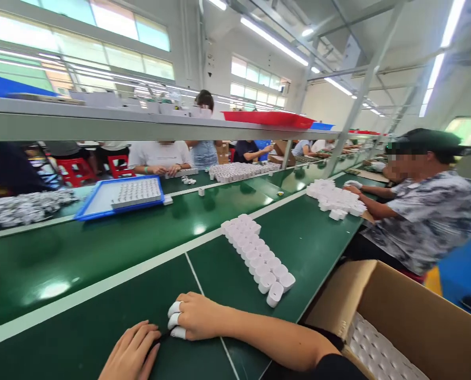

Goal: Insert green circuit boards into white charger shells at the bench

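Two hands meet low over a green table, near a slanting double row of white cases.
The white cases (259,257) stand on the table (148,295), beyond the right forearm; the row's long axis runs from its near end, towards the cardboard box (367,279), away and leftward to a wider cluster at the pale stripe (140,266). Each case is a smooth, plain white block with rounded corners and an oval top, the nearest bearing a small dark mark. The left hand (134,349) has its fingers loosely bent; the right hand (199,316) is curled, with white covers (174,320) on three fingertips. A dark patch shows between them, too unclear to tell whether either grips anything. The tabletop is glossy beyond the stripe.
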### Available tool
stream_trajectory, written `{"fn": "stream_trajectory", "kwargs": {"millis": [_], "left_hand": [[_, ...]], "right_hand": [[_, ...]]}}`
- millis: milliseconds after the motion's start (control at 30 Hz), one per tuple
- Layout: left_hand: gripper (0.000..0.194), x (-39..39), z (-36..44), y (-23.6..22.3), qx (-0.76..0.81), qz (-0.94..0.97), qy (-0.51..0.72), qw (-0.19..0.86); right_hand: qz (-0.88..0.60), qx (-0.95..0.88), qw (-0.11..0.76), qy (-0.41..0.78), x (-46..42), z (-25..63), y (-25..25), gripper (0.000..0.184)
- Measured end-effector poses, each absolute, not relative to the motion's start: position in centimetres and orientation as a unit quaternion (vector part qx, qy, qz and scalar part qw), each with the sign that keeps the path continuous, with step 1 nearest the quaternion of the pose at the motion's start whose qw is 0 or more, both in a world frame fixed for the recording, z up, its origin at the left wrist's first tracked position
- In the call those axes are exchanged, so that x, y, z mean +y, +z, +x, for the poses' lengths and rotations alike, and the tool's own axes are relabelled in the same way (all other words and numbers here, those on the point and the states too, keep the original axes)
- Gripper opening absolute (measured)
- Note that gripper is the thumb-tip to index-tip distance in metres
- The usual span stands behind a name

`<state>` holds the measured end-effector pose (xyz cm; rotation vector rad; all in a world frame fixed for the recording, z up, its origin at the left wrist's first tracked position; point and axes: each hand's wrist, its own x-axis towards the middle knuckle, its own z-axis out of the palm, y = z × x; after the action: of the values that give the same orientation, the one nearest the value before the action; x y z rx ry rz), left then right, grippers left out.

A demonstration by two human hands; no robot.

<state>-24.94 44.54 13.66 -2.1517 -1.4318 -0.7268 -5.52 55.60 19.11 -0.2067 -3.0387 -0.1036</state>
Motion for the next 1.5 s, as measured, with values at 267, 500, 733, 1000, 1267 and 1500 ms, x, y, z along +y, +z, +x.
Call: {"fn": "stream_trajectory", "kwargs": {"millis": [267, 500, 733, 1000, 1267, 1500], "left_hand": [[0.028, 43.3, -22.5, 15.3, -0.602, -0.748, -0.226, 0.163], [0.027, 42.7, -22.2, 16.7, -0.669, -0.703, -0.222, 0.098], [0.026, 42.5, -23.2, 17.6, -0.725, -0.647, -0.233, 0.032], [0.047, 41.9, -21.1, 19.0, -0.631, -0.717, -0.296, -0.032], [0.050, 40.4, -16.6, 19.4, -0.529, -0.711, -0.318, -0.336], [0.062, 41.6, -22.1, 15.4, -0.597, -0.771, -0.222, -0.003]], "right_hand": [[-0.175, -0.984, 0.035, -0.008, 56.0, -2.5, 25.6, 0.032], [-0.384, -0.920, -0.070, -0.042, 54.3, 10.5, 30.5, 0.016], [-0.474, -0.867, -0.143, -0.054, 52.5, 13.8, 25.9, 0.013], [-0.329, -0.935, -0.131, -0.023, 50.4, 9.6, 27.0, 0.020], [-0.017, -0.995, -0.097, 0.005, 47.9, -0.7, 27.8, 0.009], [-0.089, -0.995, -0.042, 0.000, 56.2, -0.4, 28.1, 0.021]]}}
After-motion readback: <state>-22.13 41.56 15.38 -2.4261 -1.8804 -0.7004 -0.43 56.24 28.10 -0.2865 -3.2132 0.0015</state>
